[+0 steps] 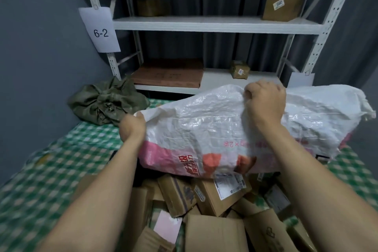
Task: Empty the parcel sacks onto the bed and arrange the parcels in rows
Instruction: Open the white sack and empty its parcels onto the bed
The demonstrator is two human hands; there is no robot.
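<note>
Nearest, a heap of brown cardboard parcels [214, 200] lies on the green checked bed [71, 159]. Just above it, a white woven plastic sack with pink print [204, 129] stretches left to right. The left hand [132, 127] pinches its left corner, and farther off the right hand [264, 102] clutches its top fold.

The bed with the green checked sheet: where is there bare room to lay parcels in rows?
The widest bare patch of the green checked sheet lies on the left, between the grey wall, the crumpled olive-green sack and the heap of brown cardboard parcels. A narrower strip shows at the right, beside the white woven plastic sack. The middle is crowded.
</note>
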